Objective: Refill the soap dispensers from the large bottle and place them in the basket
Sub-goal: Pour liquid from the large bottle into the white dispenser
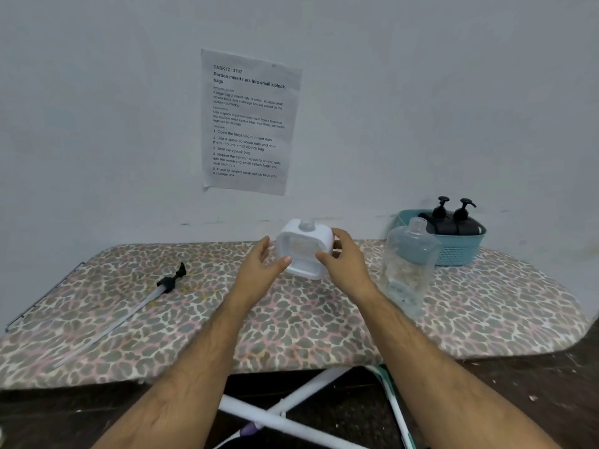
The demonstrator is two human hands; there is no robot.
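A white square soap dispenser (304, 251) with its neck uncapped stands at the middle back of the board. My right hand (342, 257) grips its right side, thumb on the front and fingers round the upper corner. My left hand (264, 260) is at its left side with fingers relaxed, the thumb tip just touching the lower left edge. The large clear bottle (409, 267) stands uncapped to the right, close to my right forearm. A black pump (171, 281) with a long clear tube lies on the left. Behind the large bottle, the teal basket (460, 252) holds two black dispensers (453, 220).
Everything rests on an ironing board with a leopard-print cover (291, 322), pushed against a white wall. A printed paper sheet (248, 121) is taped to the wall. White board legs (285, 416) cross below the near edge.
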